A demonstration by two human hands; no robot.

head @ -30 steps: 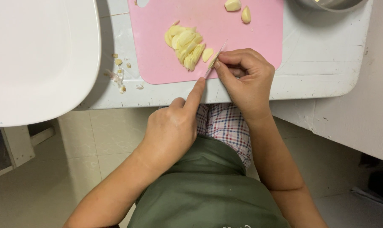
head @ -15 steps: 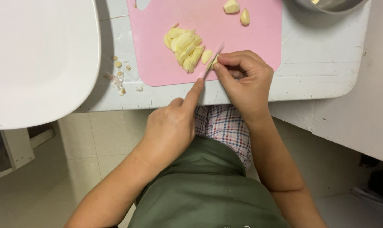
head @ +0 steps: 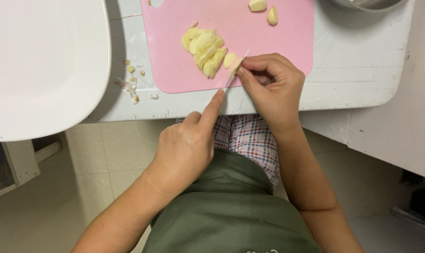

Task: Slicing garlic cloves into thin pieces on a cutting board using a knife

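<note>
Two hands on the pink cutting board (head: 268, 28): left hand (head: 186, 147) fingers grip a knife (head: 237, 68), right hand (head: 273, 86) fingers pinch a garlic clove (head: 234, 69).

White tray (head: 39, 70) at left, overhanging the desk (head: 353, 70) edge. Garlic scraps (head: 133, 79) and peel bits scattered between tray and pink board. Two whole cloves (head: 264, 10) at the board's far edge. Metal bowl (head: 367, 3) at top right, mostly cut off. Beige tiled floor (head: 104, 154) below; green apron (head: 231, 211) over checked cloth (head: 245, 136).
</note>
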